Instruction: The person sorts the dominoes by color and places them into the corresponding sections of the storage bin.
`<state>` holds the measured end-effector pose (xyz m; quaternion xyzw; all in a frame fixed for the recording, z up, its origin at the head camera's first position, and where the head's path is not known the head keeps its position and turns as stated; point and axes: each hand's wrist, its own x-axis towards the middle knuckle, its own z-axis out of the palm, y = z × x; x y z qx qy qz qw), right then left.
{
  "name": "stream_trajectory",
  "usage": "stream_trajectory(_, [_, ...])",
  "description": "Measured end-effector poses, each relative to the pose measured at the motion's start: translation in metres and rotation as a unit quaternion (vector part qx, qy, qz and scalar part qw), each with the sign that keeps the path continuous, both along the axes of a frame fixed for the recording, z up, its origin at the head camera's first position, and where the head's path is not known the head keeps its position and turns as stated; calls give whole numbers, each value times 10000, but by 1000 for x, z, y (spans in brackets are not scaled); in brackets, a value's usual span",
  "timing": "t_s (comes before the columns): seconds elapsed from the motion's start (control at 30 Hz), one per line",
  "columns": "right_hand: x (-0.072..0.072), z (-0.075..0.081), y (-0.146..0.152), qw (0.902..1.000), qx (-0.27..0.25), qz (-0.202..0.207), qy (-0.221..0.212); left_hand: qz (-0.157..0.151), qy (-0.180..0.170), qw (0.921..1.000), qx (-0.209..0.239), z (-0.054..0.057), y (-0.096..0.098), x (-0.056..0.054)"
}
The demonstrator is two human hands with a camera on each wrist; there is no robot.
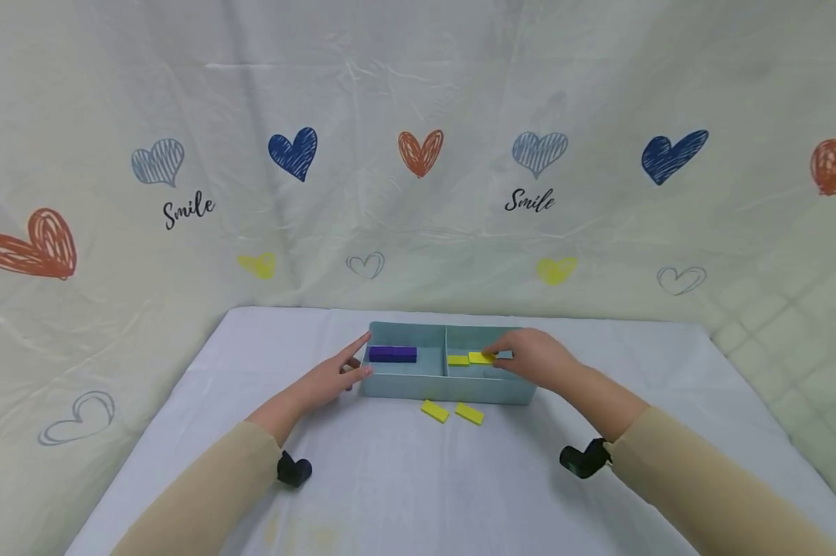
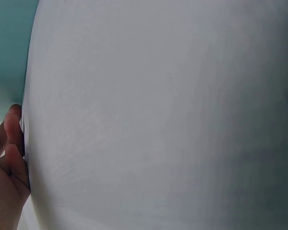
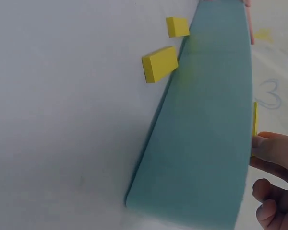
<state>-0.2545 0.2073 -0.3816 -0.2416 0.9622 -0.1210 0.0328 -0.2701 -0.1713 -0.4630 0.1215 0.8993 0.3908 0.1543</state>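
Note:
A pale teal two-compartment box (image 1: 404, 386) stands on the table. My left hand (image 1: 327, 380) is at its left end, index finger stretched to the back corner and thumb near the front corner. My right hand (image 1: 539, 359) reaches over the right compartment, thumb and finger pinching a yellow block (image 3: 255, 117) that shows just past the box's rim in the right wrist view. Beside it in that compartment is another yellow block (image 1: 457, 361). Purple blocks (image 1: 392, 354) sit in the left compartment. In the left wrist view, fingers (image 2: 14, 127) touch the box's end.
Two yellow blocks, one at left (image 1: 435, 411) and one at right (image 1: 470, 414), lie on the white-covered table (image 1: 390, 486) in front of the box. Behind stands a pale curtain (image 1: 362, 85) printed with hearts. Each wrist carries a black strap piece.

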Motion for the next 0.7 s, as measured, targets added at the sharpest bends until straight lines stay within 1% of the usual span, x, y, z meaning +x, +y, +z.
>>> stream_trajectory(0.2, [-16,-13,-12,10000,84,31,-1,-7,-1,10000,12,-1,1,0])
stream_trajectory(0.47, [-34,-28,-23,9995,39,-231,-201,5,-9,10000,16,0,1,1])
stream_trajectory(0.7, [-45,-37,-28,9993,-26,-219,-291,33,-11,10000,-2,3,2,2])
